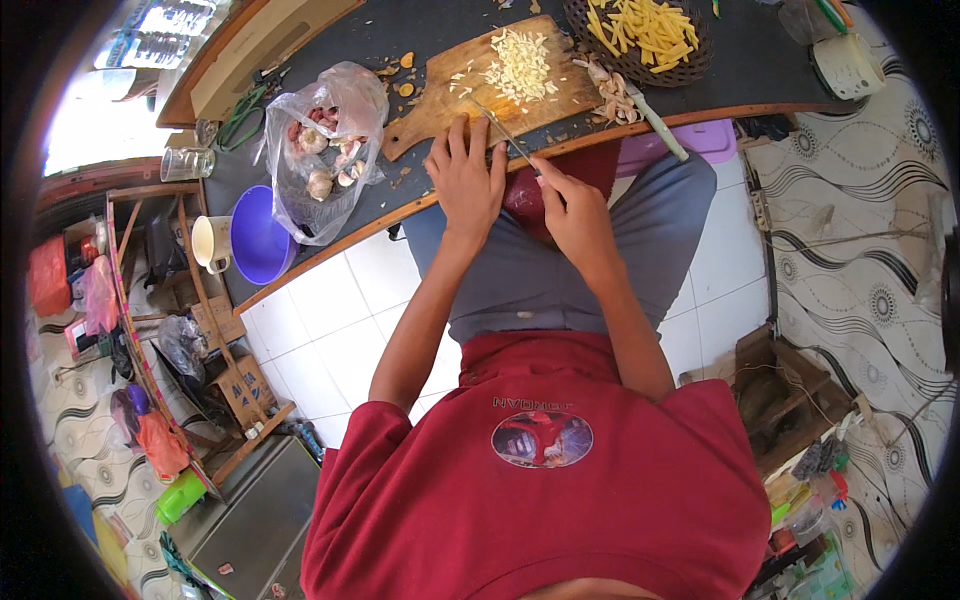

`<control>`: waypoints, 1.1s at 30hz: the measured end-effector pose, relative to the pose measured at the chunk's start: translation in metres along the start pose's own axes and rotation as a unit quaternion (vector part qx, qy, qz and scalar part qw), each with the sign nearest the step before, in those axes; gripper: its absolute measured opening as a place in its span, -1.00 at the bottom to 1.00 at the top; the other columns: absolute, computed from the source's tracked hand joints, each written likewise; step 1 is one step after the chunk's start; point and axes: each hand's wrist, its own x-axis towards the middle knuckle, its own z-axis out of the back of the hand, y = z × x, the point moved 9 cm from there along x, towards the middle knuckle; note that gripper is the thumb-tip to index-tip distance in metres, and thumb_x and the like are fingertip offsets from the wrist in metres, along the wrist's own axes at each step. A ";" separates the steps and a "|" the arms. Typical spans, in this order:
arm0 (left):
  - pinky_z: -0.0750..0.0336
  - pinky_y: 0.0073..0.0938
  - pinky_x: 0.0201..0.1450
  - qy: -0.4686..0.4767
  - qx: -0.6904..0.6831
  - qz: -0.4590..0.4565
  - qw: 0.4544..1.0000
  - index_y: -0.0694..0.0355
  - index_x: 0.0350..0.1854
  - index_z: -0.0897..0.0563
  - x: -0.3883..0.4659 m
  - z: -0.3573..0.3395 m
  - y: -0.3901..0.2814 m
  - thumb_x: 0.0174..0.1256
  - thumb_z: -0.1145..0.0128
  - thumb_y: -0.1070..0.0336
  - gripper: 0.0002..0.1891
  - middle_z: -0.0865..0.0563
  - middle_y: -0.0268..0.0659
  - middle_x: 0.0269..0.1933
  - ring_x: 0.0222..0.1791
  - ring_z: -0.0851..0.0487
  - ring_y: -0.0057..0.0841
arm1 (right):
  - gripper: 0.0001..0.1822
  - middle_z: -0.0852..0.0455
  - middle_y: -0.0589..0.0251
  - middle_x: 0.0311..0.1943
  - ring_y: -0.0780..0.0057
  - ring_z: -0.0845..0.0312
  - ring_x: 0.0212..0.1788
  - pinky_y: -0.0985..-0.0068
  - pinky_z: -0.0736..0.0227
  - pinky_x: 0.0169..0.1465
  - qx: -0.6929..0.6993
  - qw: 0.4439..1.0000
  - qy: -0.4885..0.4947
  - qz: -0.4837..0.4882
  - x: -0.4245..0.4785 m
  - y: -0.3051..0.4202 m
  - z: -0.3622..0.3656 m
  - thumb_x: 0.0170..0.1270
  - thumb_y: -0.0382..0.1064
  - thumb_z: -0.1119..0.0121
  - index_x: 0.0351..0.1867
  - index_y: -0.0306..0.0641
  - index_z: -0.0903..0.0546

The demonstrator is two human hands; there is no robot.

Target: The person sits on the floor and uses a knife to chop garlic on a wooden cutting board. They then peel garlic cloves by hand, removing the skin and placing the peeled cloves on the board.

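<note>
A wooden cutting board (442, 82) lies on the dark tabletop, bearing a heap of finely chopped white pieces (521, 66), which look like garlic. My right hand (574, 206) grips a knife (504, 129) by its handle, the thin blade slanting over the board's near edge. To its left, my left hand (466, 176) rests with fingers apart on that edge, thumb close to the blade; whether anything lies beneath the fingertips is hidden. Garlic cloves and peels (619, 101) lie at the board's right, beside a pale-green-handled utensil (656, 124) jutting past the table edge.
A clear plastic bag (330, 90) of garlic bulbs and shallots lies left of the board. Farther left are a purple bowl (259, 236), a cream mug (211, 244) and a drinking glass (187, 163). A brown woven basket (694, 71) at the back right holds yellow strips.
</note>
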 end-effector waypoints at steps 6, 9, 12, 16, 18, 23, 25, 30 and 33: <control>-0.26 -0.04 0.35 -0.001 -0.011 0.001 1.000 0.14 0.35 -0.64 0.000 -0.001 0.001 0.49 -0.20 0.11 -0.55 -0.56 -0.11 0.37 0.33 -0.43 -0.08 | -0.66 -0.76 -0.27 -0.19 -0.24 -0.72 -0.13 0.07 -0.58 -0.06 0.026 0.999 -0.017 -0.007 -0.003 -0.003 0.006 0.48 -0.33 -0.16 0.22 -0.23 -0.72; -0.26 -0.03 0.35 0.003 -0.016 -0.002 1.000 0.16 0.34 -0.64 0.000 0.001 0.000 0.49 -0.20 0.12 -0.55 -0.56 -0.10 0.38 0.33 -0.43 -0.07 | -0.67 -0.76 -0.31 -0.13 -0.23 -0.72 -0.08 0.11 -0.59 -0.03 0.077 0.997 -0.017 0.012 -0.005 0.005 0.006 0.48 -0.36 -0.17 0.21 -0.28 -0.71; -0.26 -0.02 0.36 0.001 -0.017 -0.004 1.000 0.17 0.33 -0.65 0.000 0.001 0.000 0.49 -0.19 0.13 -0.56 -0.55 -0.09 0.38 0.33 -0.42 -0.06 | -0.67 -0.74 -0.33 -0.09 -0.21 -0.72 -0.04 0.14 -0.60 0.00 0.076 0.997 -0.002 -0.003 -0.004 0.007 0.005 0.47 -0.37 -0.17 0.20 -0.31 -0.71; -0.26 -0.01 0.37 0.004 -0.026 -0.001 1.000 0.18 0.33 -0.64 0.000 0.001 0.001 0.49 -0.19 0.14 -0.56 -0.55 -0.09 0.38 0.34 -0.42 -0.05 | -0.66 -0.75 -0.33 -0.11 -0.21 -0.72 -0.04 0.13 -0.60 0.00 0.074 0.997 0.001 -0.004 -0.004 0.004 0.003 0.48 -0.36 -0.17 0.22 -0.30 -0.71; -0.26 0.00 0.37 0.004 -0.024 -0.001 1.000 0.18 0.33 -0.64 -0.001 0.001 0.001 0.49 -0.19 0.15 -0.56 -0.55 -0.08 0.38 0.34 -0.42 -0.05 | -0.66 -0.75 -0.33 -0.12 -0.21 -0.73 -0.05 0.13 -0.60 0.00 0.077 0.997 0.002 -0.007 -0.004 0.004 0.002 0.48 -0.36 -0.17 0.22 -0.30 -0.71; -0.25 0.01 0.39 0.003 -0.027 -0.002 1.000 0.19 0.34 -0.63 -0.001 -0.001 0.001 0.49 -0.18 0.15 -0.56 -0.55 -0.08 0.39 0.34 -0.41 -0.04 | -0.66 -0.75 -0.32 -0.15 -0.21 -0.73 -0.07 0.10 -0.60 -0.01 0.053 0.998 0.021 -0.041 0.004 -0.002 -0.008 0.48 -0.34 -0.17 0.21 -0.27 -0.72; -0.25 0.01 0.39 0.005 -0.027 -0.002 1.000 0.19 0.34 -0.63 -0.001 0.000 0.002 0.49 -0.18 0.15 -0.56 -0.54 -0.08 0.39 0.34 -0.41 -0.03 | -0.67 -0.75 -0.31 -0.12 -0.17 -0.74 -0.04 0.17 -0.61 -0.01 0.051 0.997 0.026 -0.046 0.007 -0.004 -0.010 0.50 -0.33 -0.16 0.23 -0.26 -0.72; -0.25 0.01 0.38 0.007 -0.029 0.005 1.000 0.18 0.34 -0.63 0.000 0.001 0.002 0.49 -0.17 0.15 -0.56 -0.55 -0.09 0.40 0.34 -0.42 -0.04 | -0.66 -0.75 -0.31 -0.14 -0.20 -0.73 -0.06 0.12 -0.61 0.00 0.055 0.998 0.009 -0.027 0.003 -0.002 -0.008 0.49 -0.34 -0.15 0.22 -0.24 -0.72; -0.26 0.00 0.37 0.003 -0.021 -0.001 1.000 0.18 0.34 -0.63 -0.001 -0.001 0.001 0.49 -0.16 0.15 -0.56 -0.55 -0.09 0.40 0.33 -0.42 -0.04 | -0.66 -0.74 -0.32 -0.14 -0.20 -0.73 -0.05 0.13 -0.60 -0.02 0.066 0.998 -0.016 -0.017 -0.007 -0.003 0.001 0.49 -0.34 -0.16 0.22 -0.26 -0.72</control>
